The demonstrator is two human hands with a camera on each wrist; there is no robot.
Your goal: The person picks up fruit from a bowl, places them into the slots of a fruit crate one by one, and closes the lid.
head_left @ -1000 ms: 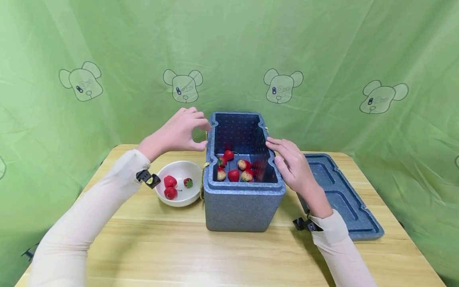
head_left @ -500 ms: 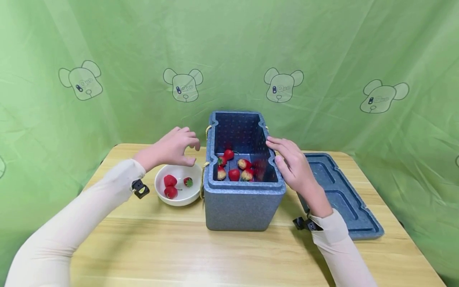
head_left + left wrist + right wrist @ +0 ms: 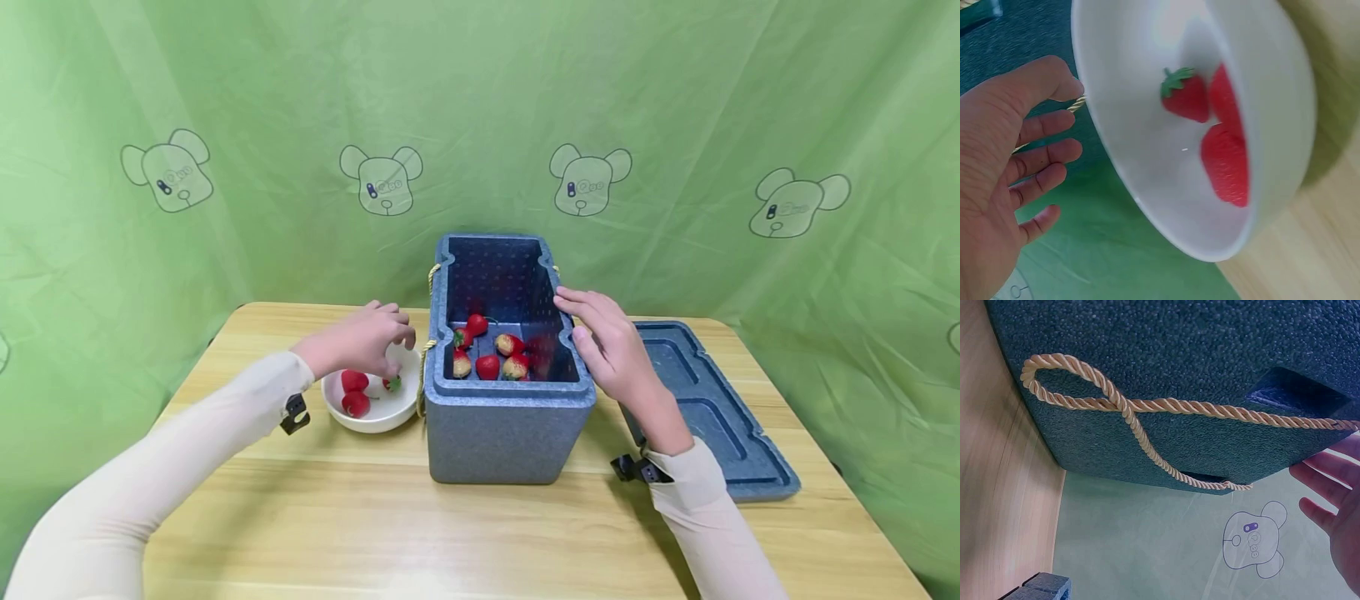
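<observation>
My left hand (image 3: pixel 360 340) hovers over the white bowl (image 3: pixel 335 414), fingers loosely bent and holding nothing. In the left wrist view, its thumb and fingers stand apart beside the bowl's rim. Inside the bowl lie a small strawberry (image 3: pixel 1186 99) with green leaves and two larger red fruits (image 3: pixel 1225 164). The leafy strawberry (image 3: pixel 393 384) is just below the left fingertips. My right hand (image 3: pixel 617 346) rests with straight fingers on the right rim of the grey foam box (image 3: pixel 510 442). Several strawberries (image 3: pixel 487 367), some pale at one end, lie on the box floor.
A grey foam lid (image 3: pixel 705 392) lies on the wooden table (image 3: pixel 337 517) right of the box, partly behind the right forearm. Yellow twisted rope (image 3: pixel 1179 407) loops along the box's sides. A green curtain (image 3: pixel 480 92) with bear-head drawings hangs behind the table.
My left hand has moved left and down from the box's left rim to over the bowl. The right hand stays at the box rim. The fruits keep their places.
</observation>
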